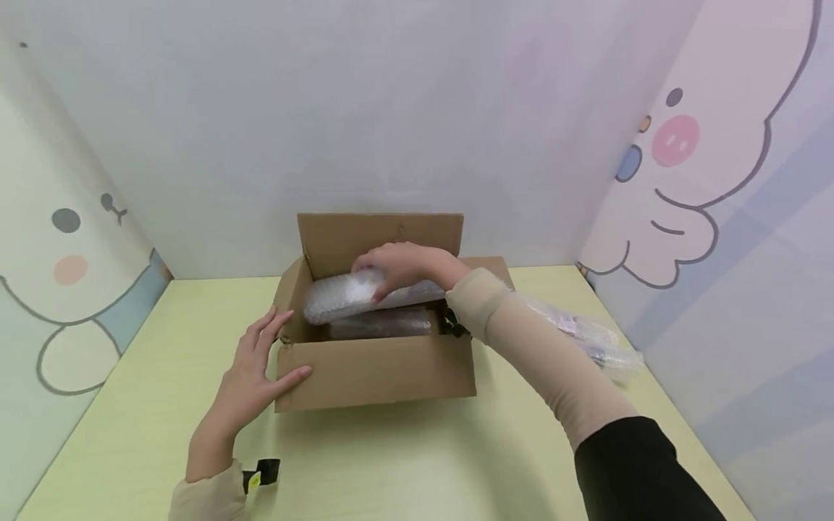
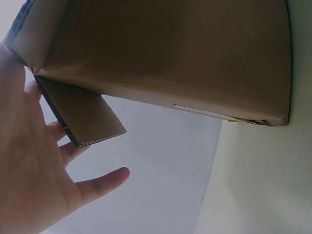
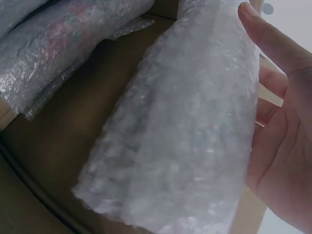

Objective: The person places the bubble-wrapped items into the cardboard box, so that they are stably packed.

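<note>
An open cardboard box (image 1: 378, 373) stands on the table with its flaps spread. My right hand (image 1: 407, 268) grips a long bubble-wrapped bundle (image 1: 332, 297) from above, tilted over the box opening; the wrap hides its contents. In the right wrist view, the thumb lies along one side of this bundle (image 3: 190, 117) and the fingers go behind it. Below, inside the box, lies another bubble-wrapped package (image 1: 381, 327). At the box's left front corner is my left hand (image 1: 244, 380), thumb spread, fingers against the left side. The left wrist view shows fingers partly behind a small flap (image 2: 83, 112).
Another clear-wrapped package (image 1: 580, 329) lies on the pale yellow table (image 1: 404, 463) to the right of the box. Walls with cartoon drawings (image 1: 675, 141) border the table at the back and both sides. A black strap piece (image 1: 267, 472) shows beside the left wrist.
</note>
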Motion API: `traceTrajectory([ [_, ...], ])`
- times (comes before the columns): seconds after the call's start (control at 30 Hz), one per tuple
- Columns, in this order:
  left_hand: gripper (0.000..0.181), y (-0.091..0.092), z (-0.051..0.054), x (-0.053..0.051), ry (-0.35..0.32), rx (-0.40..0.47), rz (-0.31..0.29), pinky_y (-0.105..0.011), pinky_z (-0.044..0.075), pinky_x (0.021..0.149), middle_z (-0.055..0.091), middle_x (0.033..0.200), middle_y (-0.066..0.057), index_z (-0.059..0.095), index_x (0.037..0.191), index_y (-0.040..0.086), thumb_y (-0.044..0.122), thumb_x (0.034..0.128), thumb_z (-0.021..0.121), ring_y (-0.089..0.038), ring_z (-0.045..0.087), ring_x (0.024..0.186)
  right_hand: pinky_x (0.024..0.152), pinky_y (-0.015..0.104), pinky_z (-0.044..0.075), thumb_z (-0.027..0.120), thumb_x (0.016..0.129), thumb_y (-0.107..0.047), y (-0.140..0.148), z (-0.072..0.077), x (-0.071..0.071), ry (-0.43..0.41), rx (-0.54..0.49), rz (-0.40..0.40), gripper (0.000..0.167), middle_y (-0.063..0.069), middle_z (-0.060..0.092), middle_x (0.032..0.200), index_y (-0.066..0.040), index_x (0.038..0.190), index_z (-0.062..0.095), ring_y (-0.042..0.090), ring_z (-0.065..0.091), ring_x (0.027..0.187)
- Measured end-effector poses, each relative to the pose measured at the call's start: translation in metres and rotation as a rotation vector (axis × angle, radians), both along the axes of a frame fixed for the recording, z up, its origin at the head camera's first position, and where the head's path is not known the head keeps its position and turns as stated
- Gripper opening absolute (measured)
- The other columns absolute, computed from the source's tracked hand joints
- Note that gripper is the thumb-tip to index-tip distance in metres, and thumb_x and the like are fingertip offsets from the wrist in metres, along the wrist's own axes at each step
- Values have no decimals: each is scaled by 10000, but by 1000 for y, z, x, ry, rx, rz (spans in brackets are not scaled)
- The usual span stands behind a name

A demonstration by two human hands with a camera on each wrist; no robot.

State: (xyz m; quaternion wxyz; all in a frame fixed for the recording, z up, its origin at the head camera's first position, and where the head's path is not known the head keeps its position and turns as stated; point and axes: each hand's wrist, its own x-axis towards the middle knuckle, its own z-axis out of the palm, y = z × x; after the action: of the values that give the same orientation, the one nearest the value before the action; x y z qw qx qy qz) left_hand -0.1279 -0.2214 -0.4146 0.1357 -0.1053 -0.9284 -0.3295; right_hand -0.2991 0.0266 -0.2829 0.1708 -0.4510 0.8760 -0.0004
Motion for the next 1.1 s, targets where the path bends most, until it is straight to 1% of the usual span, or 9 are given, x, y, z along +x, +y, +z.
traceTrajectory([
  [0.2, 885, 0, 1, 1, -3, 3, -1, -729, 418, 733, 173, 1600, -113, 233, 1533, 303, 366, 821, 753, -433, 238, 1403, 1077, 387, 404, 709, 858, -428, -5, -4, 4, 30, 62, 20, 676, -6, 473, 1472, -198, 1437, 447, 185, 473, 1334],
  [0.27, 884, -1, 2, 2, -3, 5, -1, -732, 416, 737, 174, 1600, -113, 234, 1533, 300, 361, 821, 754, -432, 238, 1402, 1044, 386, 433, 705, 859, -437, -9, -6, 6, 70, 108, 36, 677, -2, 487, 1457, -204, 1439, 445, 185, 500, 1304],
  [0.4, 881, -1, 2, 2, -1, 6, -1, -730, 416, 741, 179, 1597, -116, 238, 1532, 294, 355, 821, 755, -432, 240, 1400, 941, 380, 502, 681, 868, -471, -17, -11, 10, 189, 239, 87, 664, 8, 529, 1409, -209, 1433, 450, 180, 540, 1251],
  [0.5, 882, -1, 2, 2, 0, 5, 1, -732, 415, 747, 178, 1597, -119, 238, 1533, 291, 354, 821, 755, -432, 241, 1400, 905, 374, 522, 674, 873, -474, -24, -14, 13, 243, 320, 113, 675, 22, 536, 1405, -196, 1443, 440, 178, 543, 1251],
  [0.57, 883, -1, 2, 2, 1, 6, 1, -730, 416, 748, 177, 1598, -118, 238, 1533, 292, 353, 820, 755, -431, 241, 1399, 901, 360, 526, 674, 875, -467, -26, -17, 15, 257, 365, 117, 696, 32, 530, 1412, -185, 1459, 420, 173, 545, 1246],
  [0.73, 883, 0, 1, 1, 3, 10, -2, -721, 425, 741, 180, 1597, -118, 241, 1532, 292, 350, 817, 757, -436, 246, 1396, 908, 332, 524, 691, 879, -407, -28, -24, 18, 266, 437, 112, 691, 49, 532, 1403, -168, 1465, 414, 176, 552, 1228],
  [0.87, 884, 0, 0, 1, -1, 10, -3, -722, 426, 740, 178, 1598, -119, 240, 1531, 292, 357, 817, 757, -438, 245, 1396, 928, 342, 518, 701, 881, -365, -27, -27, 17, 246, 455, 100, 652, 46, 532, 1404, -177, 1447, 439, 180, 550, 1233],
  [0.97, 884, 0, 0, 1, -1, 9, -1, -727, 423, 744, 173, 1600, -119, 239, 1531, 292, 359, 818, 756, -439, 239, 1400, 954, 344, 507, 691, 888, -366, -26, -26, 14, 221, 454, 81, 666, 44, 491, 1456, -188, 1468, 418, 181, 522, 1280],
  [1.1, 881, -1, 1, 0, 1, 7, 2, -736, 416, 751, 173, 1600, -115, 239, 1531, 293, 357, 819, 755, -437, 239, 1401, 1005, 363, 477, 668, 905, -373, -25, -17, 10, 189, 425, 59, 698, 47, 401, 1535, -196, 1505, 358, 197, 443, 1369],
])
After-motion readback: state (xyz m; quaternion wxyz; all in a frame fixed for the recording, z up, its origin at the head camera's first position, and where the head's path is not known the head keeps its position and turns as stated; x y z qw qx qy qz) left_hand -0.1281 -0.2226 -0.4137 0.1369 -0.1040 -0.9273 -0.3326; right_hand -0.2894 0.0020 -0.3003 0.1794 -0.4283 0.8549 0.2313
